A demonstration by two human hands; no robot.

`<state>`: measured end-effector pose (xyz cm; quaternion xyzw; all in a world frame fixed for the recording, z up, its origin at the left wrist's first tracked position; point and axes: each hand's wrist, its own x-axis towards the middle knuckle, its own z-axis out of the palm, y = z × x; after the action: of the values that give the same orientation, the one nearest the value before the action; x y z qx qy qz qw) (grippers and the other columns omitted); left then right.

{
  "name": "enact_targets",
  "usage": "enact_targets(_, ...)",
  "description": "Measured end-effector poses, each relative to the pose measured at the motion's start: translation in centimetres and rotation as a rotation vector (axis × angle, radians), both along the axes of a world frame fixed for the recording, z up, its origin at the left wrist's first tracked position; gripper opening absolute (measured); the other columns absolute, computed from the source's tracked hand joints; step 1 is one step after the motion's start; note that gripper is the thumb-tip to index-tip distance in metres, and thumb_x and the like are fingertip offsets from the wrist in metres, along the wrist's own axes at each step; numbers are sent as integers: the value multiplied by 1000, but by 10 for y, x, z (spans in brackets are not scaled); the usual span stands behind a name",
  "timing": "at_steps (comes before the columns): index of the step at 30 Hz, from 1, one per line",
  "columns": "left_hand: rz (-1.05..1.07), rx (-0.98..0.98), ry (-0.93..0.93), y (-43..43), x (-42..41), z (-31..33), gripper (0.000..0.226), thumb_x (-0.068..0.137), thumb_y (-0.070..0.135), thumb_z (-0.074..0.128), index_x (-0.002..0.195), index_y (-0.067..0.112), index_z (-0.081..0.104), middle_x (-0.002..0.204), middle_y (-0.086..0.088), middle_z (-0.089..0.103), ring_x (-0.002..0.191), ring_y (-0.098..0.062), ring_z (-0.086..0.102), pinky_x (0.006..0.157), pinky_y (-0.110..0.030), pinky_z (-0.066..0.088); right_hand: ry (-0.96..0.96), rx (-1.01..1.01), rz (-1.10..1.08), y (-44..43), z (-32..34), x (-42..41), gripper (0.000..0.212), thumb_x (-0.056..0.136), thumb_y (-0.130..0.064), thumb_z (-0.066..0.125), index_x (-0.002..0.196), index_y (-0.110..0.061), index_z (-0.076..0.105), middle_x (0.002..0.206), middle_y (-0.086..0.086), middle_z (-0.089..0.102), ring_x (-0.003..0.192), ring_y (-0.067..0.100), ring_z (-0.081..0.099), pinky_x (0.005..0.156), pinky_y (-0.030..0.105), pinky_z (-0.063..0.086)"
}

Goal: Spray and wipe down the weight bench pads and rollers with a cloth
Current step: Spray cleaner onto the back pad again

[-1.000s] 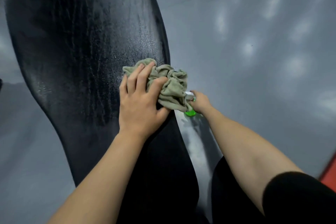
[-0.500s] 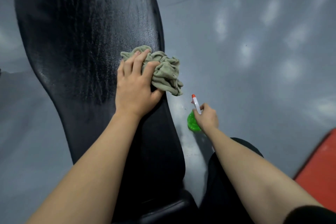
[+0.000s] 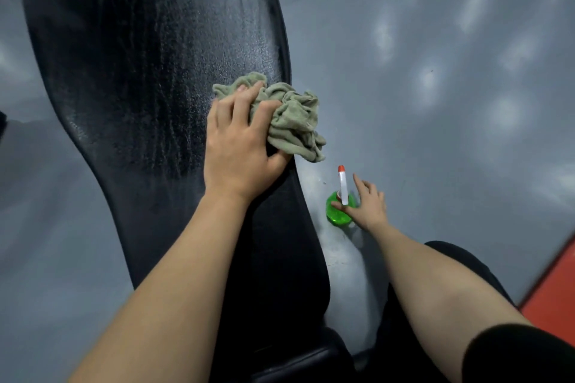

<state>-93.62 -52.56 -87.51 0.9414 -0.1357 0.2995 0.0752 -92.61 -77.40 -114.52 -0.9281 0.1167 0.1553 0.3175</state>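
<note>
You're getting dim light, overhead glare patches shining off the floor (image 3: 435, 78), edges bending and blurring.

The cloth (image 3: 292, 116) lies on the pad (image 3: 140, 71), the bottle (image 3: 337, 211) right of it, seemingly lower.

A single wide-angle camera sits on the person's head and faces forward and steeply down, so both forearms enter from the bottom edge and reach up toward the middle of the frame. It is close to the work: the black pad (image 3: 140, 87) fills most of the left half from top to bottom with its edges bowed by the lens, and the left hand (image 3: 239, 146) gripping the cloth (image 3: 292, 121) lies near centre. The right hand (image 3: 367, 205) by the spray bottle (image 3: 337, 211) sits lower, seen from above against the grey floor (image 3: 451, 102), with a red strip (image 3: 553, 305) in the lower right corner.
</note>
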Motion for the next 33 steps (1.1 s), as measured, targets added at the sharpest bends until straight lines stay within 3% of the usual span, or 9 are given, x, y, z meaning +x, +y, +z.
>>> enact_targets(3,1,6,6,1,1,-1,51,79,45,66,122,18,64,145,-10,54,130,-38,47,110,-59,36,-21,48,41,20,1,8,91,87,-73,56,161,-33,19,164,1,28,141,37,33,116,47,29)
enact_targets(9,-7,-7,11,1,0,1,53,79,46,65,124,18,64,146,-10,53,131,-38,46,112,-58,34,-33,112,-32,61,20,14,73,92,-56,55,156,-38,27,129,5,57,117,41,51,101,50,44)
enact_targets(12,-16,-9,3,1,0,1,54,77,45,67,124,19,63,147,-9,52,131,-37,46,112,-58,34,-98,188,-141,60,27,9,44,94,-34,61,132,-14,54,122,15,59,114,39,57,91,41,45)
enact_targets(17,-36,-34,7,2,1,-2,54,77,46,65,122,16,65,145,-8,54,130,-36,48,112,-55,34,-147,145,-67,54,60,-14,20,84,-45,41,92,-28,49,88,0,60,87,32,60,70,35,40)
enact_targets(20,-41,-50,40,3,0,1,54,75,45,67,121,15,65,144,-7,55,130,-35,47,112,-55,35,-266,272,-111,45,113,-25,38,80,-48,39,101,-29,64,96,0,67,90,23,62,79,36,48)
enact_targets(23,-68,-99,117,4,-5,8,58,75,43,60,126,14,64,143,-4,57,130,-30,44,114,-55,35,-418,336,-60,30,166,-31,40,79,-39,42,109,-30,68,105,3,62,91,-5,58,80,15,44)
enact_targets(26,-117,-251,253,10,-6,20,61,77,33,59,135,13,61,146,-3,56,133,-27,43,117,-44,35,-487,284,119,18,216,-39,55,78,-27,47,130,-22,63,126,0,59,113,11,57,99,28,44)
enact_targets(30,-112,-597,420,19,-18,56,41,87,13,58,127,12,61,127,-9,64,119,-25,55,93,-17,35,-474,37,381,13,273,-57,49,87,-32,50,134,-19,55,121,3,63,103,28,59,87,40,49)
enact_targets(33,77,-696,270,52,-35,73,18,84,9,57,101,4,57,107,-17,58,108,-33,51,79,-26,32,-466,-9,539,21,312,-76,31,92,-18,57,122,-24,59,92,-12,61,74,11,54,66,31,43)
